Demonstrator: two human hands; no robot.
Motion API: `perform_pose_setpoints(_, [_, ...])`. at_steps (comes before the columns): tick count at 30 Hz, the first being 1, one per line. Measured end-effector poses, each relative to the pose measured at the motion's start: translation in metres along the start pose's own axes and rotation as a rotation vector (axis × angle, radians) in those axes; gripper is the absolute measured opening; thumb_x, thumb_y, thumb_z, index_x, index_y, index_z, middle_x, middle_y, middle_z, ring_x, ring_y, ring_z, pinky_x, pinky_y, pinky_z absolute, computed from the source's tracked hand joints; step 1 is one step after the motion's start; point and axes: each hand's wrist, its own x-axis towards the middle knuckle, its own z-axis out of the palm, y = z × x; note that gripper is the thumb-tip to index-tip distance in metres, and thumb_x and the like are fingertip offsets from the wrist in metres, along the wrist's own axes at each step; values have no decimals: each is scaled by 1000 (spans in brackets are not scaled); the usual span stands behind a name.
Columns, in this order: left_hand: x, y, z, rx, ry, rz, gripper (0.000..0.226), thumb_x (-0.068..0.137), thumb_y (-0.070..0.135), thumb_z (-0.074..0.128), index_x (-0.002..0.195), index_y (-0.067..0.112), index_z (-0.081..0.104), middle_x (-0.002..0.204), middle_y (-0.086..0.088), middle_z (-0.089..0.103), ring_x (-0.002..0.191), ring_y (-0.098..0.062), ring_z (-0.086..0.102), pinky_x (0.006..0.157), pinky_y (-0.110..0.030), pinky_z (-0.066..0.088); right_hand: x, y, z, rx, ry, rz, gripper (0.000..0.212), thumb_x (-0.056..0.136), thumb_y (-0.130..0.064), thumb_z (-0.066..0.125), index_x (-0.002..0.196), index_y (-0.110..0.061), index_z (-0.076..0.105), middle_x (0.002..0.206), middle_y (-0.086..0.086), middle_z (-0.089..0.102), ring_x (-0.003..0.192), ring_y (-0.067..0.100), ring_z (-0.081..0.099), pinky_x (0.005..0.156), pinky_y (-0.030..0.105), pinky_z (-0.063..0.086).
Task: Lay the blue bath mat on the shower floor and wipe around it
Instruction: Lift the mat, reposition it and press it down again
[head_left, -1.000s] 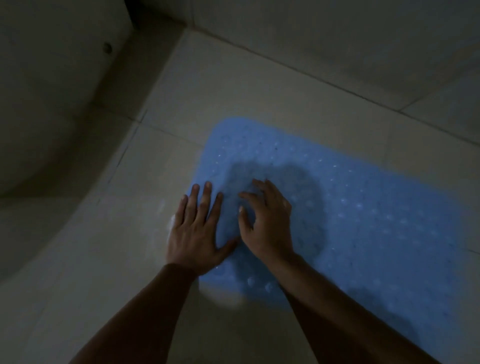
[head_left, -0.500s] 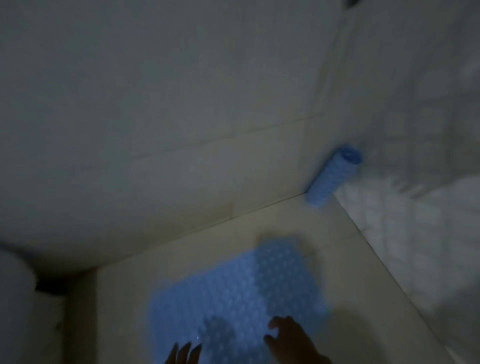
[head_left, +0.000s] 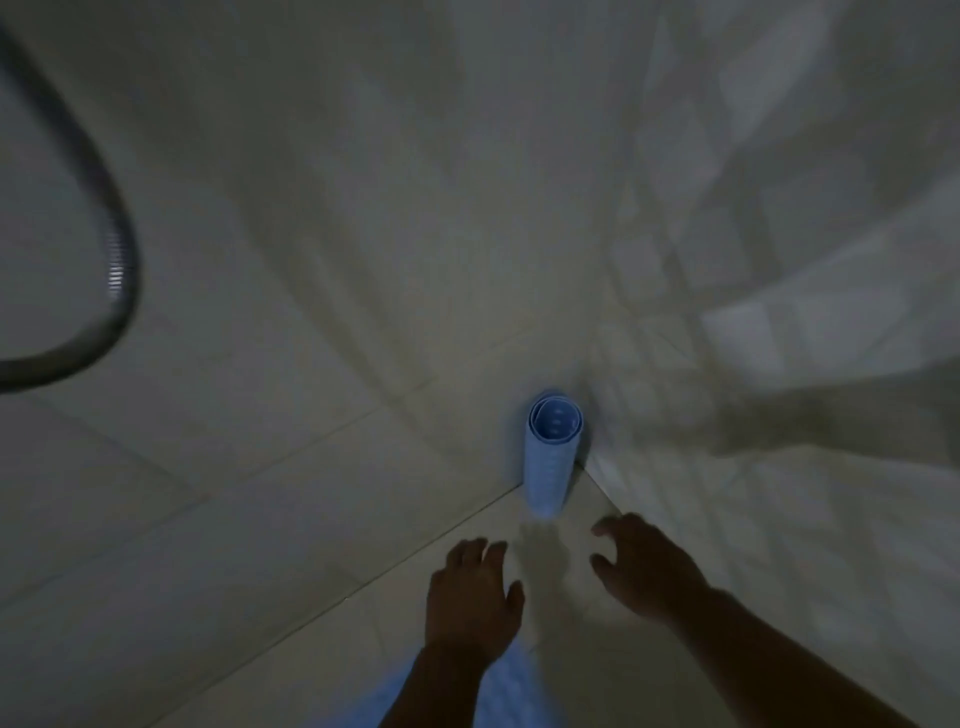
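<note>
A rolled-up blue mat (head_left: 551, 457) stands on end in the corner where two tiled walls meet the floor. The flat blue bath mat (head_left: 514, 691) shows only as a blurred strip at the bottom edge, between my forearms. My left hand (head_left: 472, 597) hovers over the floor below the roll, fingers apart and empty. My right hand (head_left: 644, 566) is just right of the roll's base, fingers spread and curled, holding nothing. Neither hand touches the roll.
A grey shower hose (head_left: 111, 280) loops down the wall at the far left. Pale floor tiles (head_left: 311, 649) run to the corner. The right wall (head_left: 779, 322) has small square tiles. The picture is dim and smeared by motion.
Both hands have left the flat mat and lifted forward toward the corner. The view has swung up and to the right, so the rolled mat is now in the middle.
</note>
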Motion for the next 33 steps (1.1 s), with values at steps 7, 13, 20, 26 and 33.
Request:
perform_pose_setpoints(7, [133, 58, -18, -233, 109, -122, 69, 100, 30, 52, 160, 24, 17, 167, -6, 20, 146, -31, 33, 114, -48, 38, 115, 17, -61, 41, 154, -275, 51, 96, -31, 56, 144, -17, 44, 141, 8, 51, 117, 24, 61, 95, 37, 53])
perform_pose_setpoints(13, [193, 70, -10, -605, 104, -237, 79, 97, 8, 53, 161, 14, 7, 169, -9, 13, 153, -26, 24, 119, -35, 26, 179, 14, -30, -23, 23, -329, 71, 97, -22, 55, 158, -17, 19, 166, 7, 19, 145, 29, 37, 113, 41, 39])
perform_pose_setpoints(20, [191, 65, 24, -1234, -112, -461, 57, 94, 9, 60, 148, 21, 47, 138, -10, 58, 119, -26, 56, 93, -40, 48, 162, 21, 37, -108, 132, -256, 34, 95, -23, 59, 128, -19, 52, 132, 7, 52, 110, 28, 61, 86, 40, 56])
perform_pose_setpoints(26, [130, 50, 41, -1135, -100, -501, 39, 89, -6, 58, 126, 6, 62, 111, -24, 72, 76, -23, 61, 58, -26, 41, 108, 30, 31, -40, 149, -376, 8, 92, -17, 58, 99, -20, 62, 108, 1, 62, 92, 25, 62, 76, 40, 54])
perform_pose_setpoints(33, [-21, 53, -44, -962, 109, -232, 57, 86, 11, 71, 135, 32, 51, 124, 0, 64, 113, -16, 66, 92, -25, 56, -26, -58, -51, -86, -18, -470, 18, 97, -28, 49, 110, -26, 61, 119, -5, 60, 100, 18, 59, 82, 33, 51])
